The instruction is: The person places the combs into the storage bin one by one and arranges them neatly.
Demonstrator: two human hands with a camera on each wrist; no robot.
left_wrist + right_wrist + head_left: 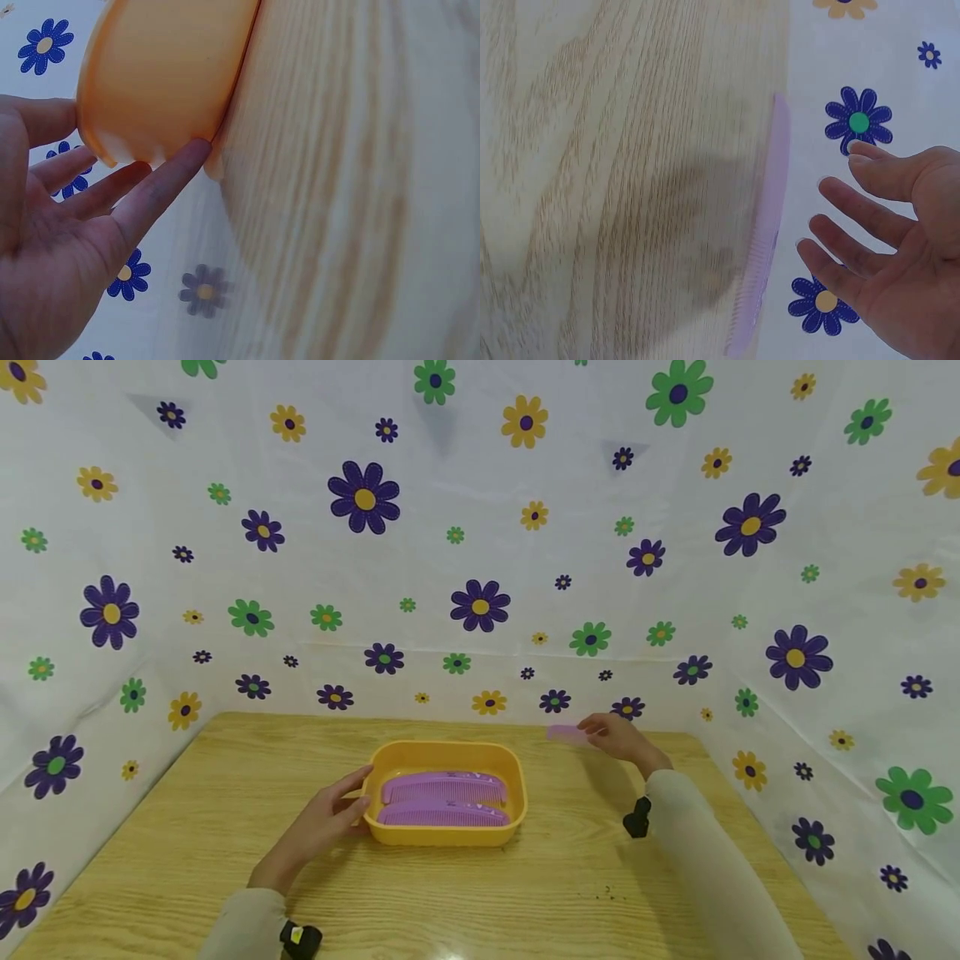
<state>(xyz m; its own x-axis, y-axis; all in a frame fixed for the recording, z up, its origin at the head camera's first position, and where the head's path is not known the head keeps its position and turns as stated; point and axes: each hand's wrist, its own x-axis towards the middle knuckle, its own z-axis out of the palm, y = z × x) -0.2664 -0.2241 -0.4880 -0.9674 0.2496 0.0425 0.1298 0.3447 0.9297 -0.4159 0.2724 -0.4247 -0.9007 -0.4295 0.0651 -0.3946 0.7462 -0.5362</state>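
Observation:
Two purple combs, an upper one (442,787) and a lower one (442,815), lie side by side in a yellow plastic box (450,837) on the table. My left hand (330,810) is at the box's left end; in the left wrist view its fairly straight fingertips touch the outer wall of the box (165,75). At the back right, a third, lighter purple comb (564,732) lies near the table's far edge. My right hand (617,737) is beside it; in the right wrist view the fingers are spread and loosely bent, apart from the comb (769,202), with nothing held.
The wood-grain table (300,902) meets flower-printed white sheeting (420,560) at the back and both sides. Small dark specks (609,893) lie on the right front of the table. A black device is strapped at each wrist.

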